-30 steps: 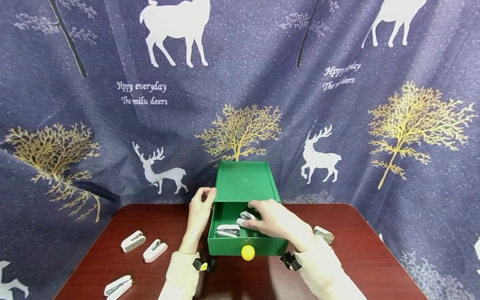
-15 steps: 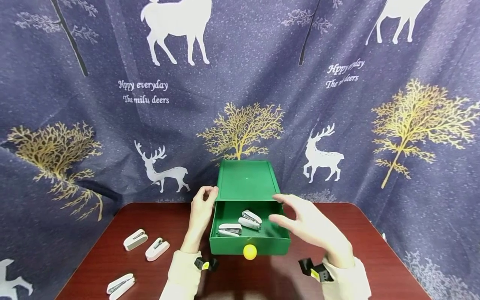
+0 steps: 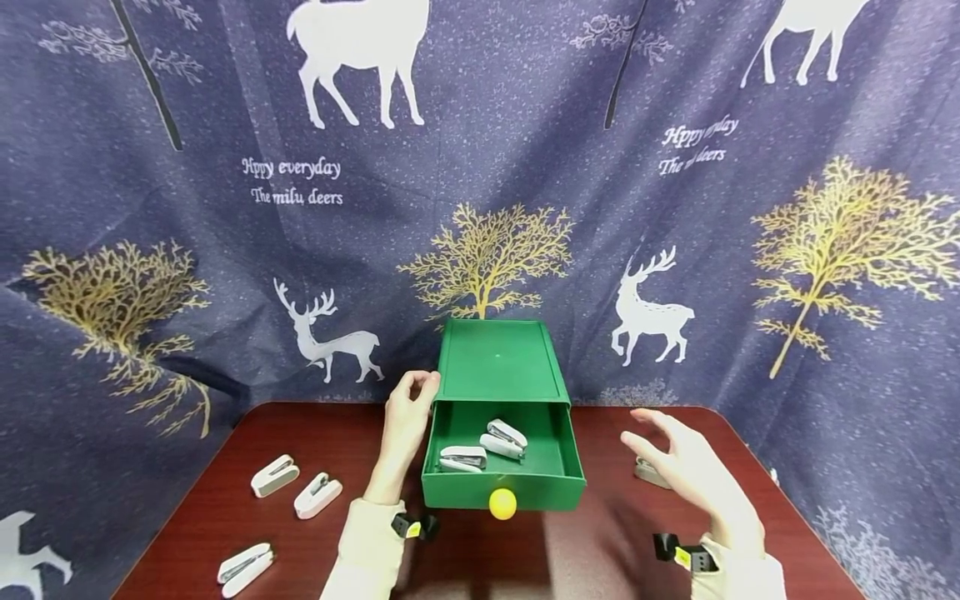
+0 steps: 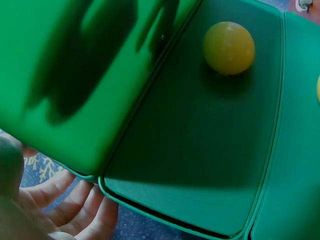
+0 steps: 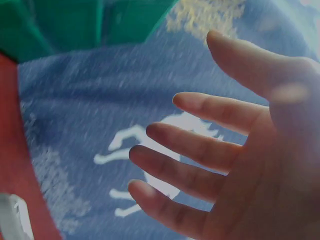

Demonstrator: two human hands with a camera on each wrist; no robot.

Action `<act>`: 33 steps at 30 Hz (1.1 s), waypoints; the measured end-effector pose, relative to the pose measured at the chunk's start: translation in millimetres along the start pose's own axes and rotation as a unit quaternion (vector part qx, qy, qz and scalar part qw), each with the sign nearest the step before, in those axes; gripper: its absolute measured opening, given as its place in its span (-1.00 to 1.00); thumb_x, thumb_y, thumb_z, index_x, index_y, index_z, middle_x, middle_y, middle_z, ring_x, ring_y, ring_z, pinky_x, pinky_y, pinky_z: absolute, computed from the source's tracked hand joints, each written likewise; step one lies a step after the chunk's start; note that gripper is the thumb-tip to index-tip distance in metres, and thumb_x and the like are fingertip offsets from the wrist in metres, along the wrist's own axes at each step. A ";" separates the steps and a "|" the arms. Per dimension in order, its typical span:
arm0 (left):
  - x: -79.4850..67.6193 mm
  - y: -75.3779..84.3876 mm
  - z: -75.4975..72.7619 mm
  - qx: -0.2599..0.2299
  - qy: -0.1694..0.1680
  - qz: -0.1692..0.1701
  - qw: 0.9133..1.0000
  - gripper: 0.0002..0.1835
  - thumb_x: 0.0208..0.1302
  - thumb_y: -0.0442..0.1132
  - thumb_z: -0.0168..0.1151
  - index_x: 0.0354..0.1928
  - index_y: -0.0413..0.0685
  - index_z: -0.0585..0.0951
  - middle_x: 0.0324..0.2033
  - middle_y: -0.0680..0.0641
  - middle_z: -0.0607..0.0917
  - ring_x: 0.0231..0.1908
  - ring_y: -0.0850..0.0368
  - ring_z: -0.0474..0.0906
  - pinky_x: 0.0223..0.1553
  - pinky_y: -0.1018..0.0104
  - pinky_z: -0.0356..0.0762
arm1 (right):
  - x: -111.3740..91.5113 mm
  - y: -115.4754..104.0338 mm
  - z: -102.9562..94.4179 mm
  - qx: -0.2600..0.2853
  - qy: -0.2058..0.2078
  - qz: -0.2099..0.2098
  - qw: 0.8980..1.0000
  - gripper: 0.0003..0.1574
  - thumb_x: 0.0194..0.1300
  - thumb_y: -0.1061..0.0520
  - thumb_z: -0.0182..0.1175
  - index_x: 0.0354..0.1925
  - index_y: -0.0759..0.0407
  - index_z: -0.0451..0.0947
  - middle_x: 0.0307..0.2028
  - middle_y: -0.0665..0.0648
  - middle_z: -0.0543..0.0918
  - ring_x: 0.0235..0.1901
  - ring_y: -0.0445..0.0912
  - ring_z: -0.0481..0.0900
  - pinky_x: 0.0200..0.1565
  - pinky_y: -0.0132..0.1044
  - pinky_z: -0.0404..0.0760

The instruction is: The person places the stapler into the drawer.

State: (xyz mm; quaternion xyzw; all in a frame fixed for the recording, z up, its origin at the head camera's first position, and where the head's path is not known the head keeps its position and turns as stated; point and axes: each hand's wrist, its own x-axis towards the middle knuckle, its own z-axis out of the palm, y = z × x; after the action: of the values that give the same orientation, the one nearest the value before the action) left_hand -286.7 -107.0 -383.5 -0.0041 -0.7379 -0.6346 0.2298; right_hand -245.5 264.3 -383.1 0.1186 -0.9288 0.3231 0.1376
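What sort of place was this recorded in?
Probably a staged recording corner rather than a working office: a printed deer-and-tree cloth hangs behind a reddish-brown table, which bears just a green drawer box and some staplers, as far as the view shows.

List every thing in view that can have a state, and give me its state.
Upper drawer, pulled open
Lower drawer, shut
Left hand, at the left side of the green cabinet
Right hand, empty, fingers apart
Two staplers, lying in the upper drawer
Three staplers, lying on the table
Stapler on the right, partly hidden
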 end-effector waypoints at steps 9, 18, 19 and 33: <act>-5.3 6.6 -1.8 -0.002 -0.001 0.016 1.000 -0.77 0.40 -0.21 0.19 -0.13 -0.27 0.62 -0.33 -0.10 0.61 -0.44 0.24 0.47 -0.37 0.41 0.46 | -3.5 42.8 1.9 -0.014 0.024 0.011 1.000 -0.37 0.39 -0.20 0.16 0.21 0.18 0.48 0.11 0.24 0.58 0.07 0.17 0.55 0.05 0.11 0.44; -2.8 0.5 1.4 -0.002 -0.005 0.005 1.000 -0.77 0.40 -0.18 0.20 -0.15 -0.25 0.62 -0.37 -0.05 0.59 -0.44 0.20 0.47 -0.37 0.39 0.47 | -8.6 75.7 11.0 -0.006 0.029 0.045 0.999 -0.43 0.41 -0.13 0.15 0.19 0.22 0.46 0.09 0.30 0.58 -0.03 0.15 0.60 -0.01 0.07 0.48; -3.0 0.4 1.5 -0.002 -0.005 0.004 1.000 -0.77 0.40 -0.18 0.21 -0.15 -0.25 0.62 -0.37 -0.04 0.59 -0.44 0.20 0.47 -0.37 0.39 0.47 | -9.0 79.1 12.2 -0.007 0.029 0.051 0.998 -0.42 0.41 -0.13 0.15 0.19 0.22 0.46 0.09 0.31 0.58 -0.04 0.14 0.60 -0.02 0.06 0.49; 0.4 -3.6 0.3 -0.001 -0.005 0.011 1.000 -0.76 0.40 -0.20 0.19 -0.12 -0.28 0.61 -0.35 -0.08 0.60 -0.44 0.22 0.47 -0.38 0.40 0.47 | 1.2 123.7 32.7 -0.011 0.042 0.078 0.996 -0.45 0.33 0.00 0.24 0.13 0.34 0.47 0.02 0.45 0.57 -0.04 0.28 0.58 -0.02 0.16 0.46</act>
State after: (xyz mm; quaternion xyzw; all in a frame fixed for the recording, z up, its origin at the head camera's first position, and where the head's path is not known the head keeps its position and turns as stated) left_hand -288.2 -107.5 -386.7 -0.0152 -0.7383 -0.6328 0.2329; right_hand -290.7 337.9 -477.6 0.0304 -0.9320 0.3275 0.1523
